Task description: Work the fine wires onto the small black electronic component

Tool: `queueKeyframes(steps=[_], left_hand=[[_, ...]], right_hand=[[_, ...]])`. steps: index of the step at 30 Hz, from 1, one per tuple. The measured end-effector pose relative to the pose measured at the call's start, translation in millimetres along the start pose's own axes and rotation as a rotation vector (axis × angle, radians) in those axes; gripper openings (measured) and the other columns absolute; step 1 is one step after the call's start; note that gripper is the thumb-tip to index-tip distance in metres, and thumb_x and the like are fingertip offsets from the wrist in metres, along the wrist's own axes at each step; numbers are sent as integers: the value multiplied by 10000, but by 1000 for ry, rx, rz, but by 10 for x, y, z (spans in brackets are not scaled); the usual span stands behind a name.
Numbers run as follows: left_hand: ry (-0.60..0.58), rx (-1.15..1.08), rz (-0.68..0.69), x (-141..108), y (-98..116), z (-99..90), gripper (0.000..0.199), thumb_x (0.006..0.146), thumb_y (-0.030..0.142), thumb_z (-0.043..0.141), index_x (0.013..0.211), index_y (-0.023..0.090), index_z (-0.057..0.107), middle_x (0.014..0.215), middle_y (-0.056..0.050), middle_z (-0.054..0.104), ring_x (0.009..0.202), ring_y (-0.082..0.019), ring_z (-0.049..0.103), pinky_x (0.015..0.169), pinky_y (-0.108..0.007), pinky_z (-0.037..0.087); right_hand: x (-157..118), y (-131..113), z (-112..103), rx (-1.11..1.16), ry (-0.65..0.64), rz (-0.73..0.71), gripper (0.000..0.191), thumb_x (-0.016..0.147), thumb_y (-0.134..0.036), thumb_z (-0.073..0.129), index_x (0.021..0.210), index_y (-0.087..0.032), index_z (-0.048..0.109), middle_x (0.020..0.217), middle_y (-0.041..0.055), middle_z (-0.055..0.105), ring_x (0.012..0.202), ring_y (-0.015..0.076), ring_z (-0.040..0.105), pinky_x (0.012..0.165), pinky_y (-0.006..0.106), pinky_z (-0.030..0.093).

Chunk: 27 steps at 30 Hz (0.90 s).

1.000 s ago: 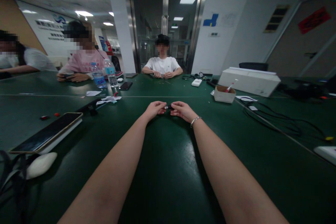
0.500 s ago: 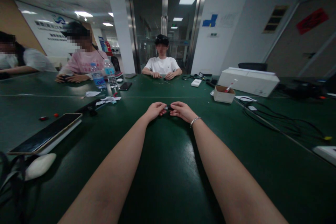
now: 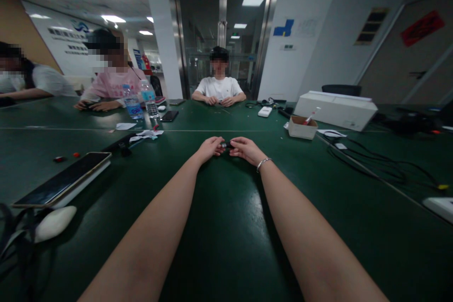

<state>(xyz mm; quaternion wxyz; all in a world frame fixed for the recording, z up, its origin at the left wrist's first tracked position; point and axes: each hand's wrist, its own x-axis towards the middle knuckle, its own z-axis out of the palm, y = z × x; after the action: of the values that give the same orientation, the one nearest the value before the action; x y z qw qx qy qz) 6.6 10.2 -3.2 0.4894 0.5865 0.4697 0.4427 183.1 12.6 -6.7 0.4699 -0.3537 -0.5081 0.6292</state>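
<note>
Head view: both forearms are stretched forward over a dark green surface [image 3: 226, 226], and the hands are brought together far out near its middle.
Left hand [image 3: 209, 147]: its fingers are curled and pressed onto the left end of a small part, which is pinched there.
Right hand [image 3: 246, 149]: its fingers are curled onto the right end of the same part; a thin bracelet [image 3: 264, 163] is worn at the wrist.
Small part [image 3: 225, 145]: a short dark piece with a pale metallic tip is held between the two hands, just above the surface; its kind cannot be told.
Long axis: it is laid left to right, level, across the line of sight; the pale tip is pointed toward the left hand.
Left side: a phone [image 3: 63, 181] is laid on a white slab, with a white mouse [image 3: 54, 222] just beside it nearer the edge.
Far side: two water bottles [image 3: 133, 102] are stood upright; a small cardboard box [image 3: 302, 127] is placed just in front of a long white box [image 3: 336, 109].
Right side: black cables [image 3: 375, 165] are trailed over the surface.
Others: three people are seated along the far and left edges, with their hands kept on the surface.
</note>
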Motion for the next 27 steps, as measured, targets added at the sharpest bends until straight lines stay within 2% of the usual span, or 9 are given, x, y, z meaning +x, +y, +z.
queueKeyframes(steps=[2,5,7,10,12,16,22,25,27], left_hand=[[-1,18,-10,1,-1,2,278,908,328,447,1020,112,581,625,-19,583,530,-91,532,535,-206,433],[-14,29,30,3,-6,-1,215,856,240,543,1032,121,576,668,-14,593,545,-79,525,534,-194,429],[-9,2,35,4,-7,-5,229,835,245,575,1034,133,573,725,-23,609,584,-84,548,540,-194,437],[-4,-5,-12,3,-2,-5,276,905,318,450,1065,120,556,668,-33,605,553,-94,549,529,-205,439],[-12,22,-11,-2,2,-2,282,920,299,419,1079,105,548,605,-18,578,513,-88,522,512,-199,426],[-10,39,47,-15,6,-8,268,821,190,589,1077,120,554,660,4,572,549,-73,523,517,-182,423],[-24,51,22,-6,-1,-19,261,877,284,509,1069,113,558,618,-7,577,527,-80,511,518,-198,421],[-18,45,43,2,-13,-19,304,812,274,609,1076,130,562,667,-9,593,564,-83,529,529,-196,421],[-9,22,27,5,-14,-14,318,819,329,599,1068,133,564,687,-20,603,570,-88,541,532,-199,424]], right_hand=[[4,2,1,-6,4,4,132,822,-86,631,906,-139,543,717,33,663,552,118,668,603,250,593],[9,6,1,-7,9,4,139,818,-86,635,903,-142,541,728,30,663,553,115,669,603,248,593],[9,9,0,-2,4,-2,153,809,-97,651,903,-144,541,735,28,664,552,115,669,607,253,595],[6,9,-2,0,-9,-4,164,802,-110,665,904,-144,541,738,30,665,557,117,670,614,257,596],[5,8,-2,-5,-8,3,160,804,-111,663,904,-142,542,733,31,666,558,116,670,613,254,596],[7,6,-1,-1,-2,1,163,802,-109,668,905,-135,543,743,37,670,553,116,669,609,254,595],[-2,-6,8,4,-8,12,151,803,-104,668,894,-132,551,735,34,667,557,114,671,585,236,593],[-11,-12,11,15,-1,3,171,794,-102,677,903,-138,551,744,35,668,556,117,672,580,239,592],[-19,-15,12,23,-7,-6,186,792,-103,678,919,-147,550,743,29,667,558,117,670,584,246,592]])
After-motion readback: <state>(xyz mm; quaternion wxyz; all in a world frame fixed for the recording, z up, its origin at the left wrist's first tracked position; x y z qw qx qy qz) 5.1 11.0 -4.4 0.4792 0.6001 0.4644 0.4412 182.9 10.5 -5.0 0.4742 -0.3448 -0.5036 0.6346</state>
